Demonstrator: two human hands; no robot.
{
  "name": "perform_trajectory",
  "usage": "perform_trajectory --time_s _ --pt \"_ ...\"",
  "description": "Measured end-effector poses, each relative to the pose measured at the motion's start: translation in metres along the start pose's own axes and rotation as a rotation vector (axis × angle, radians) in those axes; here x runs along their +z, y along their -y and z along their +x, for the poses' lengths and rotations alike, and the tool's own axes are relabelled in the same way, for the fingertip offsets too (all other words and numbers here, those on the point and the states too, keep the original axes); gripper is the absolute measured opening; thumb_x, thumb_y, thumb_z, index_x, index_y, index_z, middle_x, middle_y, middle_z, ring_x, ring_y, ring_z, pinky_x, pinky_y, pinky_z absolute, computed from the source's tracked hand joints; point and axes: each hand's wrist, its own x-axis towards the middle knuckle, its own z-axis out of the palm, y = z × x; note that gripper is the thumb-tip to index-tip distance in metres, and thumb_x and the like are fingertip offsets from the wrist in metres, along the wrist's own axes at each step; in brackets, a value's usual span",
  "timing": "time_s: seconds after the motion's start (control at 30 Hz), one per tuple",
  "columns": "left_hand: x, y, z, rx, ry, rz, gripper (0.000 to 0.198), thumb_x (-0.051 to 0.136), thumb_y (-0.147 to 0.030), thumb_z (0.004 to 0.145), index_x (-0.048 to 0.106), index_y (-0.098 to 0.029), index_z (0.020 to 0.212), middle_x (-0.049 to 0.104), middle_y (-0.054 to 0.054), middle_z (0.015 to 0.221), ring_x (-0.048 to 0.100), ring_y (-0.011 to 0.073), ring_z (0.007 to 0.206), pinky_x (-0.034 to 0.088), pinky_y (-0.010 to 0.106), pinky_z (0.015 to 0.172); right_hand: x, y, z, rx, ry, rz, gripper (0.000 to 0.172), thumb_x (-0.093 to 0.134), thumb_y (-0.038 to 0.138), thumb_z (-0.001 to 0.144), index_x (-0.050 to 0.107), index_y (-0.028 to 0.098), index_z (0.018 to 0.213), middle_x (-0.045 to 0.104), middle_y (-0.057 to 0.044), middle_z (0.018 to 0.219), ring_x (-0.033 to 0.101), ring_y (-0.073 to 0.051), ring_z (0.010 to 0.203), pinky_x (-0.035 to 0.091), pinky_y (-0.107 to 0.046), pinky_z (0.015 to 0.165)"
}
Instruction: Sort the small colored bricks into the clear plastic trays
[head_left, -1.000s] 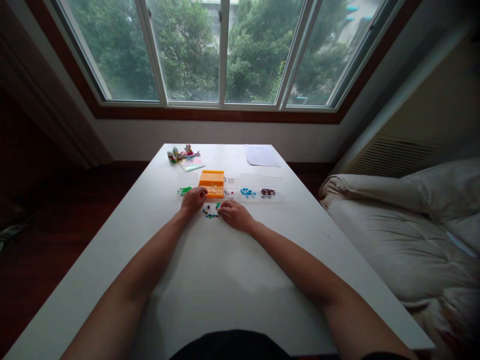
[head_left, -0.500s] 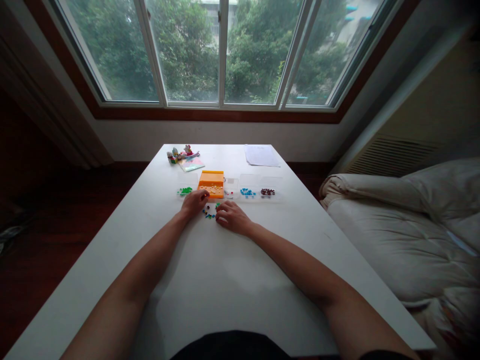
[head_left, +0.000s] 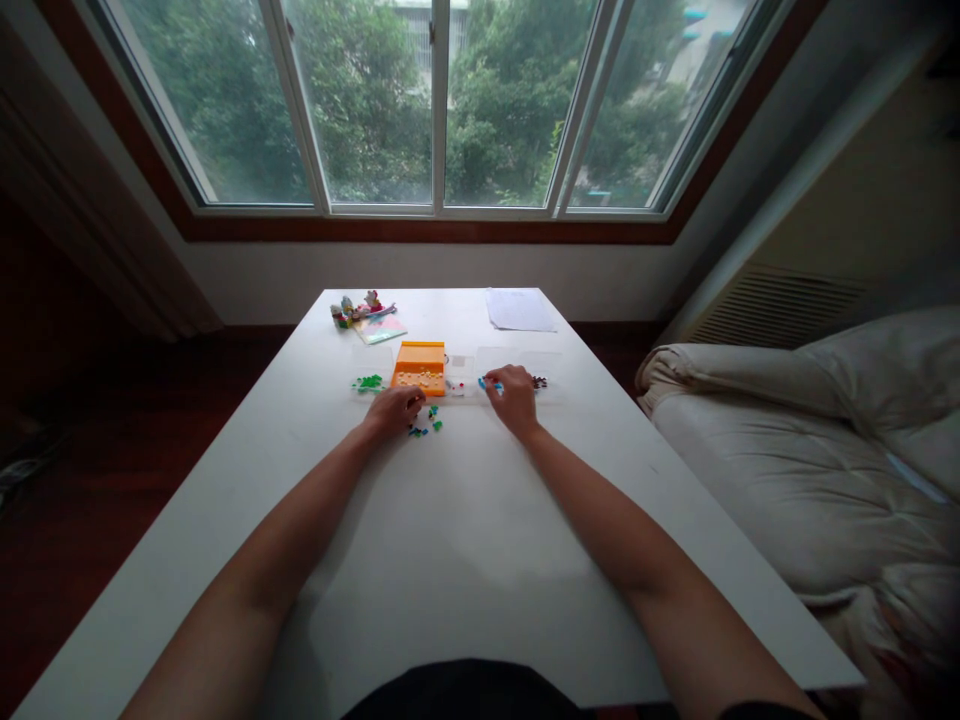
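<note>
Blue little pieces (head_left: 483,384) lie in a clear plastic box (head_left: 495,357) in the head view, at the fingertips of the bare right hand (head_left: 514,396); whether its bent fingers pinch 1, I cannot tell. Near the front edge of an orange plastic case (head_left: 420,352), the bare left hand (head_left: 391,411) has its thumb and fingertips drawn close, any piece between them too small to make out. Just beside it, loose green and blue pieces (head_left: 437,426) lie on the white table (head_left: 450,560). Bright-green pieces (head_left: 368,382) sit left of the case, dark brown pieces (head_left: 541,382) right of the right hand.
</note>
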Motion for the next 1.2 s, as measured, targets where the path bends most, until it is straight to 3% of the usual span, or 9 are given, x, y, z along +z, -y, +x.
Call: perform_trajectory --time_s 0.17,0.3,0.47,0.53,0.63,0.73,0.87,1.2 --pt "0.000 0.002 0.000 0.024 -0.006 0.000 0.023 0.052 -0.032 0.090 0.072 -0.023 0.095 0.072 0.004 0.087 0.061 0.0180 0.074 0.041 0.027 0.065 -0.013 -0.049 0.006 0.313 -0.210 -0.136 0.011 0.056 0.022 0.089 0.066 0.018 0.089 0.062 -0.010 0.090 0.044 -0.024 0.091 0.031 -0.037 0.080" --pt "0.001 0.002 0.000 0.014 0.003 -0.003 0.023 0.052 -0.032 0.090 0.073 -0.023 0.095 0.072 0.004 0.086 0.062 0.0185 0.074 0.042 0.027 0.067 -0.014 -0.060 0.005 0.405 -0.258 -0.102 0.014 0.052 0.022 0.089 0.064 0.017 0.094 0.061 -0.012 0.091 0.042 -0.024 0.090 0.028 -0.037 0.078" --pt "0.002 0.002 -0.001 -0.006 0.014 -0.006 0.024 0.052 -0.033 0.090 0.074 -0.023 0.094 0.072 0.004 0.085 0.062 0.0183 0.073 0.042 0.027 0.065 0.000 -0.033 0.002 0.244 -0.135 -0.007 0.013 0.054 0.017 0.088 0.066 0.018 0.093 0.064 -0.007 0.087 0.050 -0.023 0.087 0.036 -0.036 0.083" --pt "0.002 0.003 -0.001 -0.016 0.018 -0.015 0.024 0.052 -0.033 0.089 0.074 -0.024 0.095 0.072 0.004 0.083 0.062 0.0182 0.073 0.041 0.027 0.064 0.008 -0.013 -0.002 0.071 0.028 0.095 0.014 0.055 0.015 0.088 0.067 0.019 0.094 0.065 -0.005 0.085 0.054 -0.021 0.083 0.040 -0.033 0.082" --pt "0.003 0.005 -0.001 -0.027 0.012 -0.028 0.025 0.052 -0.034 0.089 0.074 -0.024 0.095 0.072 0.004 0.082 0.062 0.0182 0.072 0.041 0.027 0.063 0.019 0.017 -0.012 -0.228 0.291 0.198 0.019 0.054 0.016 0.092 0.069 0.022 0.102 0.067 -0.006 0.096 0.056 -0.022 0.093 0.044 -0.034 0.086" --pt "0.003 0.006 -0.002 -0.029 0.002 -0.035 0.025 0.052 -0.034 0.089 0.074 -0.023 0.095 0.072 0.004 0.082 0.061 0.0180 0.071 0.040 0.027 0.063 0.025 0.037 -0.019 -0.385 0.433 0.169 0.034 0.059 0.022 0.093 0.063 0.025 0.126 0.065 -0.008 0.110 0.054 -0.023 0.104 0.044 -0.038 0.094" --pt "0.004 0.006 -0.002 -0.030 0.005 -0.040 0.025 0.052 -0.035 0.089 0.074 -0.023 0.094 0.072 0.003 0.081 0.060 0.0174 0.069 0.040 0.026 0.062 0.029 0.044 -0.022 -0.422 0.488 0.058 0.046 0.060 0.025 0.093 0.056 0.026 0.139 0.061 -0.011 0.116 0.052 -0.025 0.106 0.043 -0.041 0.097" --pt "0.007 0.008 -0.001 -0.044 0.004 -0.040 0.024 0.053 -0.036 0.089 0.074 -0.024 0.092 0.071 0.003 0.081 0.061 0.0178 0.070 0.040 0.027 0.063 0.028 0.046 -0.024 -0.426 0.470 0.025 0.036 0.059 0.028 0.095 0.062 0.027 0.131 0.060 -0.010 0.115 0.052 -0.024 0.105 0.042 -0.039 0.095"
